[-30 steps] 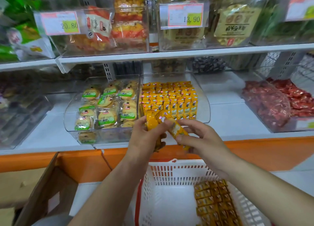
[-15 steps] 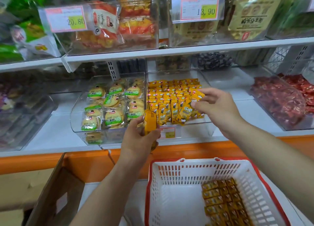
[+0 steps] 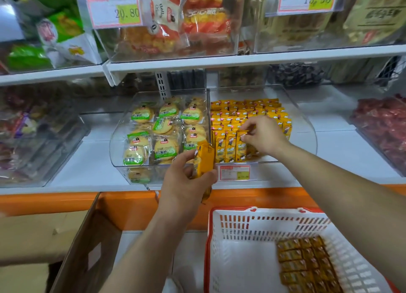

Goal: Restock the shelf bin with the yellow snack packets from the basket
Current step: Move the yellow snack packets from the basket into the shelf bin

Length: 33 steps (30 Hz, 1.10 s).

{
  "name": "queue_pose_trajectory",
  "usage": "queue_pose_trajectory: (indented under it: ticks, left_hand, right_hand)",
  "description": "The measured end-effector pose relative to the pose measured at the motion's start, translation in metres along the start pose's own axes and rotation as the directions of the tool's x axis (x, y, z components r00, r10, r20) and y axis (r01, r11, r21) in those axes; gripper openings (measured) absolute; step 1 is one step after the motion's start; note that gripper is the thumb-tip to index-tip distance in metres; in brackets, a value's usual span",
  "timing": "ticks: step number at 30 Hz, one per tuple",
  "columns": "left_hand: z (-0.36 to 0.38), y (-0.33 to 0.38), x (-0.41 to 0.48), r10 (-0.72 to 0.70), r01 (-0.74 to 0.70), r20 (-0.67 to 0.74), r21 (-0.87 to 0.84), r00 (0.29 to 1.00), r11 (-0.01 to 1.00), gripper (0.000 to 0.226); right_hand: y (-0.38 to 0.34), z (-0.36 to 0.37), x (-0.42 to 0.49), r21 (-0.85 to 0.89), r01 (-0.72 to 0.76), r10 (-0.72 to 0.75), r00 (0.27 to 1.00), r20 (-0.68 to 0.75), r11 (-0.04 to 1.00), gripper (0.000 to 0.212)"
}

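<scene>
A clear shelf bin on the lower shelf holds rows of yellow snack packets. My right hand reaches into its front row and pinches one upright yellow packet. In front of the bin, my left hand grips a small stack of yellow packets. Below stands a white basket with a red rim. More yellow packets lie in its right part.
A second clear bin with green-labelled round biscuits stands left of the yellow one. A bin of red sweets is at the right. An open cardboard box sits left of the basket. An orange ledge runs under the shelf.
My right hand carried a packet from in front of my left hand up into the bin's front row. The left hand stayed in front of the bin with its stack.
</scene>
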State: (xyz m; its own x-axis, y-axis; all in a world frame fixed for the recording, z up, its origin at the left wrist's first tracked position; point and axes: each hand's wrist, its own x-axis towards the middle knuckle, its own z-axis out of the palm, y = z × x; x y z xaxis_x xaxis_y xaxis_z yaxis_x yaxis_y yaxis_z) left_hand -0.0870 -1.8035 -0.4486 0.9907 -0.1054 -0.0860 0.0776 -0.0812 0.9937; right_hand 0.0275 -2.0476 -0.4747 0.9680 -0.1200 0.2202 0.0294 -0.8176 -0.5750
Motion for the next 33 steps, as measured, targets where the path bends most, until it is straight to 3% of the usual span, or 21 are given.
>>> queue_pose_trajectory:
  ticks: [13, 19, 22, 26, 28, 33]
  left_hand:
    - [0.002, -0.003, 0.000, -0.012, 0.012, 0.003, -0.015, 1.000, 1.000, 0.058]
    - [0.015, -0.004, 0.003, -0.001, 0.001, 0.015, 0.040, 1.000, 0.999, 0.045]
    - [0.026, -0.003, 0.002, -0.005, 0.002, 0.031, 0.103, 1.000, 0.995, 0.050]
    - [0.046, -0.003, -0.006, 0.073, -0.093, 0.107, 0.196, 0.992, 0.976, 0.046]
    - [0.060, -0.003, -0.012, 0.115, -0.148, 0.149, 0.238, 0.982, 0.960, 0.046]
    - [0.084, -0.001, -0.021, 0.122, -0.171, 0.198, 0.253, 0.973, 0.952, 0.050]
  right_hand:
    - [-0.002, 0.010, 0.006, -0.053, -0.001, 0.003, 0.999, 0.049, 0.999, 0.019]
    - [-0.016, -0.017, -0.014, -0.086, 0.020, -0.023, 0.999, -0.035, 0.996, 0.026]
    - [-0.029, -0.043, -0.048, 0.168, 0.029, -0.020, 0.998, -0.052, 0.985, 0.011]
    - [-0.044, -0.069, -0.107, 0.582, -0.150, 0.048, 0.981, 0.186, 0.799, 0.008]
    - [-0.044, -0.075, -0.128, 0.631, -0.221, 0.062, 0.963, 0.263, 0.744, 0.010]
    - [-0.029, -0.085, -0.138, 0.683, -0.255, 0.102, 0.961, 0.257, 0.685, 0.019]
